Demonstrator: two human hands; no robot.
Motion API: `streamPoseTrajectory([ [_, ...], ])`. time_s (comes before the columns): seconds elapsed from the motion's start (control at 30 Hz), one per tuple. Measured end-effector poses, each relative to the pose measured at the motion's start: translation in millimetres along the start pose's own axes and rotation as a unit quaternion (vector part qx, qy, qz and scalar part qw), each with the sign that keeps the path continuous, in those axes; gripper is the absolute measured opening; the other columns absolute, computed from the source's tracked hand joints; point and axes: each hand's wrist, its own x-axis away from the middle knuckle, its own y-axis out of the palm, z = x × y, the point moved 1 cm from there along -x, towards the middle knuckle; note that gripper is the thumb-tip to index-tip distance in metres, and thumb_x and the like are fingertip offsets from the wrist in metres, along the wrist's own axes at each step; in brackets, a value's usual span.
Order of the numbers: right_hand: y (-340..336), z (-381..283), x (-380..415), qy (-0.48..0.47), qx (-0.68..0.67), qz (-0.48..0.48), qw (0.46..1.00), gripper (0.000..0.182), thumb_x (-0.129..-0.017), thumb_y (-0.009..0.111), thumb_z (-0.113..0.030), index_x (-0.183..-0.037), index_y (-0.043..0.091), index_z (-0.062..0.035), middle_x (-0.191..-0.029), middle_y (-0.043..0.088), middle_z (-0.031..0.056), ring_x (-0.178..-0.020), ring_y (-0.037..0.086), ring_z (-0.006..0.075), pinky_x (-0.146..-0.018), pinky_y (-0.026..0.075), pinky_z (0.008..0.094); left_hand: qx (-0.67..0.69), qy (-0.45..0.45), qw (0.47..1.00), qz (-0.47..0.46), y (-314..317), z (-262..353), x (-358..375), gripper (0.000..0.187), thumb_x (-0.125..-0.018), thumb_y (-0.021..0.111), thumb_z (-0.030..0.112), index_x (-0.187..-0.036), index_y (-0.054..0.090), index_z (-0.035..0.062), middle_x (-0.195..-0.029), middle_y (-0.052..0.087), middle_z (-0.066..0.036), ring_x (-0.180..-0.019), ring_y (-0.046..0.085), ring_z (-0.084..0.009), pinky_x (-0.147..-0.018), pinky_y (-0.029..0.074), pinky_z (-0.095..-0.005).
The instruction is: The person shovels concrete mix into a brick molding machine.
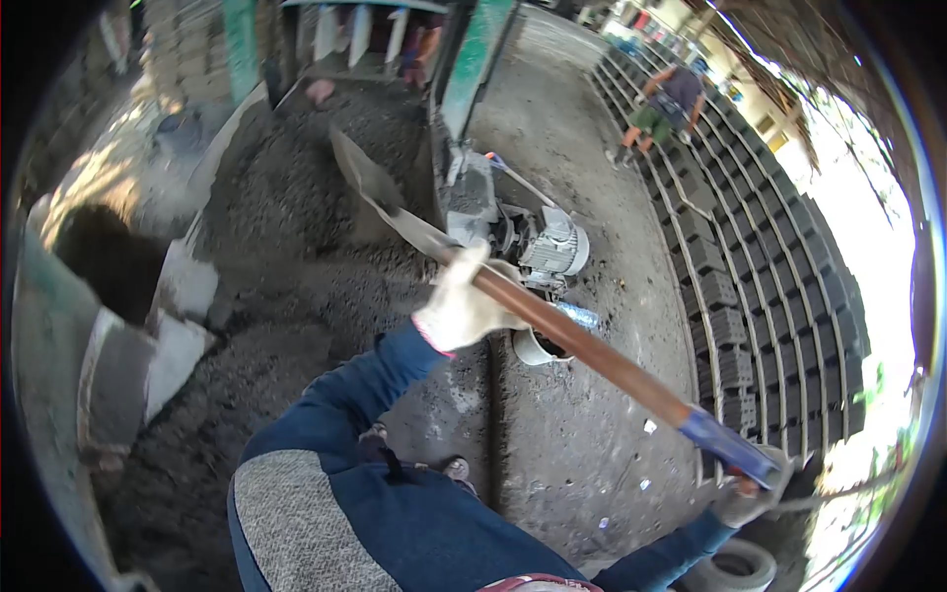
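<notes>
A shovel [592,350] with a brown wooden shaft runs diagonally across the view, its metal blade at the upper left over dark loose material [286,187]. My left hand [464,304], in a pale work glove, is closed round the shaft close to the blade. At the other end, my right hand [755,493], also gloved, grips the blue handle; part of its fingers is hidden behind it. The blade is slightly blurred and seems to carry little or nothing.
A grey electric motor [557,247] and a white bucket [538,347] stand beyond the shaft. Racks of grey concrete blocks [730,296] line the right, where another person [671,104] stands. A tire [735,570] lies low right; broken slabs [178,365] edge the left.
</notes>
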Motion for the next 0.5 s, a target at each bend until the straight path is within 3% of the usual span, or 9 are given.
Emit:
streamPoseTrajectory([
  [0.07, -3, -3, -65, -0.12, -0.004, 0.128, 0.984, 0.051, -0.091, 0.064, -0.054, -0.091, 0.065, -0.0026, -0.083, 0.063, 0.0108, -0.069, 0.063, 0.0194, -0.063, 0.051, 0.0313, -0.026, 0.015, 0.995, -0.091, 8, -32, 0, 0.072, -0.088, 0.054, 0.068, -0.108, 0.064, -0.0007, -0.104, 0.068, -0.023, -0.095, 0.067, -0.0374, -0.083, 0.054, -0.0537],
  [0.13, -64, 68, -126, -0.269, 0.126, 0.235, 0.925, 0.036, -0.096, 0.062, -0.033, -0.093, 0.066, 0.0028, -0.09, 0.066, 0.011, -0.075, 0.065, 0.0208, -0.068, 0.057, 0.0323, -0.035, 0.053, 0.99, -0.128, 16, -58, 0, 0.077, -0.089, 0.049, 0.071, -0.112, 0.064, -0.001, -0.11, 0.067, -0.025, -0.095, 0.068, -0.0374, -0.081, 0.055, -0.0502],
  [0.17, -71, 65, -160, -0.3, 0.141, 0.259, 0.907, 0.034, -0.095, 0.062, -0.031, -0.093, 0.066, 0.0026, -0.089, 0.066, 0.011, -0.074, 0.066, 0.0207, -0.068, 0.058, 0.0326, -0.083, 0.063, 0.979, -0.173, 29, -59, 4, 0.081, -0.089, 0.046, 0.074, -0.117, 0.062, -0.0005, -0.115, 0.065, -0.025, -0.095, 0.068, -0.0371, -0.081, 0.055, -0.0489],
  [0.27, -32, 4, -246, -0.344, 0.097, 0.248, 0.901, 0.028, -0.094, 0.064, -0.026, -0.091, 0.067, 0.0018, -0.087, 0.067, 0.011, -0.073, 0.067, 0.0206, -0.067, 0.059, 0.0335, -0.098, 0.098, 0.966, -0.216, 44, -62, 11, 0.09, -0.089, 0.043, 0.077, -0.123, 0.057, -0.0043, -0.116, 0.064, -0.026, -0.097, 0.066, -0.0366, -0.087, 0.052, -0.0478],
  [0.33, 11, -42, -278, -0.362, 0.05, 0.212, 0.906, 0.024, -0.092, 0.065, -0.022, -0.09, 0.067, 0.0013, -0.086, 0.067, 0.0109, -0.073, 0.068, 0.0205, -0.066, 0.06, 0.0341, -0.066, 0.144, 0.972, -0.174, 45, -51, 24, 0.091, -0.088, 0.039, 0.08, -0.118, 0.058, -0.0039, -0.112, 0.064, -0.025, -0.098, 0.065, -0.0381, -0.092, 0.047, -0.0526],
  [0.4, 63, -90, -283, -0.366, -0.013, 0.167, 0.915, 0.02, -0.091, 0.066, -0.019, -0.089, 0.068, 0.0008, -0.085, 0.067, 0.0109, -0.072, 0.069, 0.0204, -0.065, 0.061, 0.0346, 0.004, 0.214, 0.967, -0.14, 43, -19, 38, 0.089, -0.087, 0.038, 0.081, -0.114, 0.061, -0.0012, -0.11, 0.064, -0.023, -0.099, 0.064, -0.0391, -0.094, 0.045, -0.0555],
  [0.47, 115, -133, -259, -0.351, -0.08, 0.112, 0.926, 0.016, -0.09, 0.067, -0.015, -0.088, 0.068, 0.0003, -0.084, 0.067, 0.0109, -0.072, 0.07, 0.0204, -0.065, 0.061, 0.0352, 0.082, 0.3, 0.95, -0.002, 6, 46, 32, 0.08, -0.088, 0.037, 0.078, -0.102, 0.063, 0.0035, -0.103, 0.066, -0.02, -0.1, 0.063, -0.0385, -0.094, 0.043, -0.0573],
  [0.5, 145, -163, -241, -0.355, -0.112, 0.074, 0.925, 0.014, -0.089, 0.068, -0.014, -0.095, 0.067, -0.001, -0.085, 0.066, 0.0104, -0.073, 0.069, 0.0182, -0.064, 0.06, 0.0315, 0.096, 0.31, 0.946, -0.006, -25, 85, 23, 0.074, -0.087, 0.042, 0.076, -0.097, 0.063, 0.0052, -0.097, 0.066, -0.018, -0.098, 0.062, -0.037, -0.093, 0.044, -0.0563],
])
